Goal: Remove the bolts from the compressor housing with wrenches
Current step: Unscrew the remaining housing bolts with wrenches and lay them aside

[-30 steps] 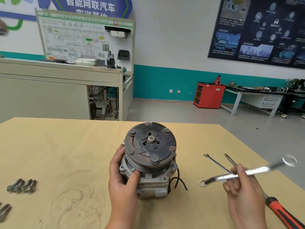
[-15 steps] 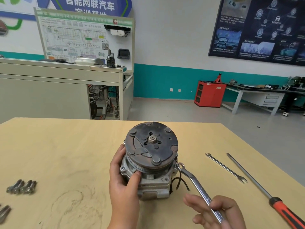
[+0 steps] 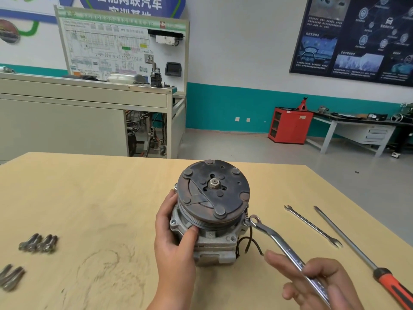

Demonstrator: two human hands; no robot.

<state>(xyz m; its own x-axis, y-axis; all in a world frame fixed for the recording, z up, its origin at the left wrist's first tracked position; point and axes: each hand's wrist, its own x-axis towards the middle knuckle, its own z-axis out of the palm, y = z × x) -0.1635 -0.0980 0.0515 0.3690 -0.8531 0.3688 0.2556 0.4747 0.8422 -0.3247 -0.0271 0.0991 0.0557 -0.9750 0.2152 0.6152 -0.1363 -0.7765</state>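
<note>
The compressor (image 3: 212, 211) stands upright in the middle of the wooden table (image 3: 89, 198), its dark round clutch plate facing up. My left hand (image 3: 174, 240) grips the left side of its grey housing. My right hand (image 3: 312, 285) holds the shaft of a silver combination wrench (image 3: 277, 240) at the lower right. The wrench's ring end sits at a bolt on the housing's right flange, just under the pulley rim. Black wires hang from the housing beside the wrench.
A second, thinner wrench (image 3: 312, 225) and a long screwdriver with an orange and black handle (image 3: 362, 258) lie on the table to the right. Several loose bolts (image 3: 39, 242) lie at the left, with more bolts (image 3: 11, 277) by the left edge.
My right hand swung the wrench down from mid-air at the right and brought its ring end to the bolt on the housing's right side. My left hand kept its grip on the compressor.
</note>
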